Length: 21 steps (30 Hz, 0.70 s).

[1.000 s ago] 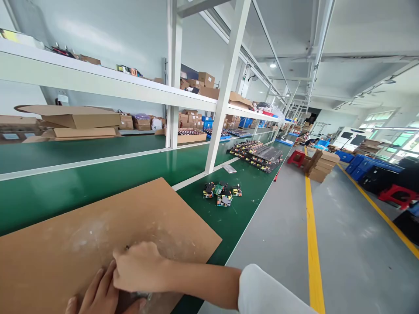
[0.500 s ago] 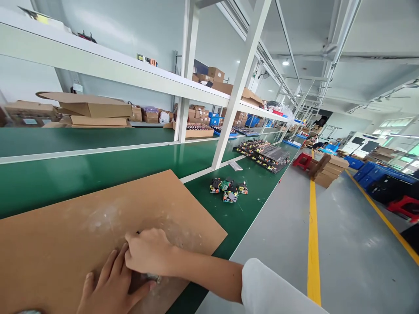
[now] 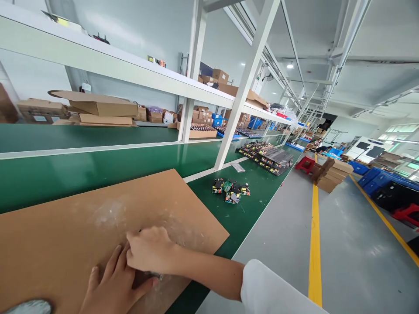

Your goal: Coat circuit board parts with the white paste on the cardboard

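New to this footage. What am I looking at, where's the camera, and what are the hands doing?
There is no machine here: a person works with two bare hands, and one camera worn on the head looks forward and down. The left hand lies flat on a brown board set on a long green bench. The right hand is closed over a small dark item; what it is cannot be told. Further along lie a small cluster of circuit boards and a larger batch. Cardboard boxes sit behind, under a white shelf.
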{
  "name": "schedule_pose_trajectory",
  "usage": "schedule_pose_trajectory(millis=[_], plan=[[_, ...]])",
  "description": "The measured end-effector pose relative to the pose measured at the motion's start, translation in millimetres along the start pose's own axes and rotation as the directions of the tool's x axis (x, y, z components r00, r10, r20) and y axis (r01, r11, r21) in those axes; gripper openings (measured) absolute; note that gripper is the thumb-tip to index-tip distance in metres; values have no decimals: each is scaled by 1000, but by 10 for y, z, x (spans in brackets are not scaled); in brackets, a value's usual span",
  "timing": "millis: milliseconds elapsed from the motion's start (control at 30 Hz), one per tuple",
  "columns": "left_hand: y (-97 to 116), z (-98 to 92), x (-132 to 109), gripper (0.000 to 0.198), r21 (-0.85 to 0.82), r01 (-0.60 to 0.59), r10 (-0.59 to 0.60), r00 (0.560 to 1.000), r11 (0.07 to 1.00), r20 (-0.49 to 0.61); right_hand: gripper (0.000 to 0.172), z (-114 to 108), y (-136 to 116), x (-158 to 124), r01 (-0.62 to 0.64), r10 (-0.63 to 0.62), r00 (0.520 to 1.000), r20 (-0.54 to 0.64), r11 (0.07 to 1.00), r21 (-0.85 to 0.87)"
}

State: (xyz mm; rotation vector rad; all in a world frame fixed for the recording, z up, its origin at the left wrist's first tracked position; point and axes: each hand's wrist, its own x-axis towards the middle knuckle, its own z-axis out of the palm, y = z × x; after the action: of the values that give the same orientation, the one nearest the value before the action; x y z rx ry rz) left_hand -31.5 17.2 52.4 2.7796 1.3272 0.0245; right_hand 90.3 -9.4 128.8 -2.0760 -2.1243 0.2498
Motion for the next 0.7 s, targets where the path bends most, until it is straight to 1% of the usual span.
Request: schedule_pose_trajectory(millis=[67, 100, 167, 200, 300, 367, 400, 433, 500, 533, 600, 633, 700], plan=[[5, -5, -14, 75, 124, 2, -3, 1000, 992, 8, 29, 27, 3, -138, 25, -25, 1000, 5, 1000, -18], [7, -12, -22, 75, 154, -10, 8, 1000, 988, 13, 32, 53, 12, -226, 32, -31, 999, 11, 999, -29], [7, -31, -28, 74, 131, -46, 44, 999, 990, 20, 39, 108, 39, -355, 31, -30, 999, 22, 998, -54], [8, -46, -27, 74, 105, -58, 56, 998, 993, 23, 41, 124, 51, -368, 31, -30, 999, 17, 998, -63], [40, -136, -41, 77, 24, -34, 33, 998, 999, 47, 34, 92, 66, -209, 30, -31, 999, -17, 998, -56], [91, -235, -91, 81, -4, -6, 7, 996, 1000, 91, 28, 40, 44, -81, 21, -22, 1000, -22, 999, -48], [123, -287, -128, 82, -20, -3, 6, 991, 1000, 132, 26, 24, 24, -61, 10, -10, 1000, -3, 999, -53], [156, -333, -166, 82, -41, 5, 1, 990, 999, 142, 26, 19, 3, -83, 10, -9, 1000, 20, 998, -61], [210, -396, -229, 83, -72, -5, 16, 988, 997, 153, 28, 35, -18, -233, 17, -13, 998, 55, 997, -80], [227, -410, -248, 82, -74, -8, 20, 987, 997, 160, 32, 48, -12, -332, 33, -26, 996, 82, 996, -88], [243, -411, -266, 80, -67, -5, 17, 985, 998, 174, 34, 64, 23, -487, 29, -16, 993, 117, 993, -117], [246, -405, -268, 80, -64, -3, 14, 984, 998, 176, 32, 65, 40, -516, 18, -1, 992, 127, 992, -128], [250, -396, -269, 83, -66, 0, 12, 983, 998, 182, 28, 58, 49, -460, -7, 25, 992, 125, 990, -144]])
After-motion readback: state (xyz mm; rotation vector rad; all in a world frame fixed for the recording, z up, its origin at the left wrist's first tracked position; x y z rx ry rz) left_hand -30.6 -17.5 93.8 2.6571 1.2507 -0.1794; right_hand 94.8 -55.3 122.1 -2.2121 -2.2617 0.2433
